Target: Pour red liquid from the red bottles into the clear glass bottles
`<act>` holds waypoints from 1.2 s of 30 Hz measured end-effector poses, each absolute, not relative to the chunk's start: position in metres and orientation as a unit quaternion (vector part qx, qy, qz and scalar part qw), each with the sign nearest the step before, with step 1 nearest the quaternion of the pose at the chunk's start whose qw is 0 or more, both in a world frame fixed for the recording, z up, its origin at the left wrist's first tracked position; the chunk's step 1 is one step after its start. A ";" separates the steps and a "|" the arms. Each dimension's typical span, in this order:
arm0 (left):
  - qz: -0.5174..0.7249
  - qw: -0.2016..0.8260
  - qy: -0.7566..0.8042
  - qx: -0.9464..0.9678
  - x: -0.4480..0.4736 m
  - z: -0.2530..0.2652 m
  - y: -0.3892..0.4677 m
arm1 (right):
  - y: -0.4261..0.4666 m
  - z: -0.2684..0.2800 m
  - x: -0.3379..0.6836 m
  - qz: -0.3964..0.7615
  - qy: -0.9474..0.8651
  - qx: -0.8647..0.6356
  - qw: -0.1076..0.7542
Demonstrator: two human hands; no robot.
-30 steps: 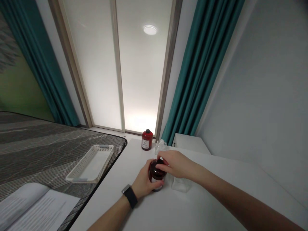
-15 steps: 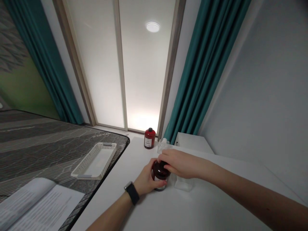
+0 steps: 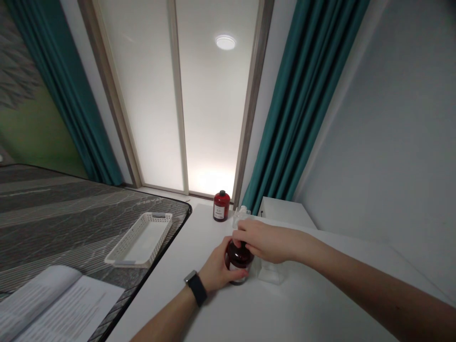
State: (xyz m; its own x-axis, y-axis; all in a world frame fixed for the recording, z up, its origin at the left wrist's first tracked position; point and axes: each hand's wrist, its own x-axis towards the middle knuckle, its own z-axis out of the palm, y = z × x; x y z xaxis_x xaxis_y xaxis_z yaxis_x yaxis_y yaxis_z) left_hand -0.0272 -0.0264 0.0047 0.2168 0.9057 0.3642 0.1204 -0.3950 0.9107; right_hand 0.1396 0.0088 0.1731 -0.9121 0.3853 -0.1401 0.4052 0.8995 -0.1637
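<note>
A dark red-brown bottle [image 3: 239, 256] with a pale label stands upright on the white table [image 3: 228, 313]. My left hand [image 3: 218, 270] is wrapped round its body from the left, thumb across the label. From above, the fingers of my right hand [image 3: 258, 238] close round the bottle's top, where they mostly hide the dark cap. Just right of this bottle sits a clear plastic container [image 3: 271, 273], partly behind my right hand. Another clear bottle [image 3: 242, 214] with a whitish top stands beyond my fingers. Farther back is a red bottle [image 3: 221, 207] with a black cap and white label.
To the left, a white perforated basket [image 3: 142, 237] and an open book [image 3: 64, 304] lie on a dark grey patterned mat-like surface [image 3: 89, 209]. A white cabinet [image 3: 285, 209] stands beyond the table, near the teal curtain [image 3: 302, 109] and frosted sliding doors [image 3: 217, 118].
My right fingers have shifted slightly on the bottle's top, and the bottle sits marginally farther right and lower in view. Both hands keep their hold.
</note>
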 end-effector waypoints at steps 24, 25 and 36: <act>0.502 0.401 0.375 0.669 -0.028 0.001 -0.025 | 0.007 0.145 0.146 -0.086 0.957 0.258 -0.102; 0.502 0.400 0.373 0.670 -0.028 0.002 -0.025 | 0.006 0.144 0.146 -0.090 0.959 0.253 -0.093; 0.490 0.389 0.385 0.679 -0.030 0.000 -0.025 | 0.005 0.144 0.143 -0.048 0.951 0.287 -0.102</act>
State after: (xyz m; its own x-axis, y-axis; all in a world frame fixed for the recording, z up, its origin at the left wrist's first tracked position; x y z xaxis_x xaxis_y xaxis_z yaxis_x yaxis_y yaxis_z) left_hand -0.0296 -0.0245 0.0003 0.2230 0.9037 0.3654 0.1421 -0.4010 0.9050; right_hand 0.1428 0.0052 0.1442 -0.8141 0.5566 0.1656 0.5368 0.8301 -0.1507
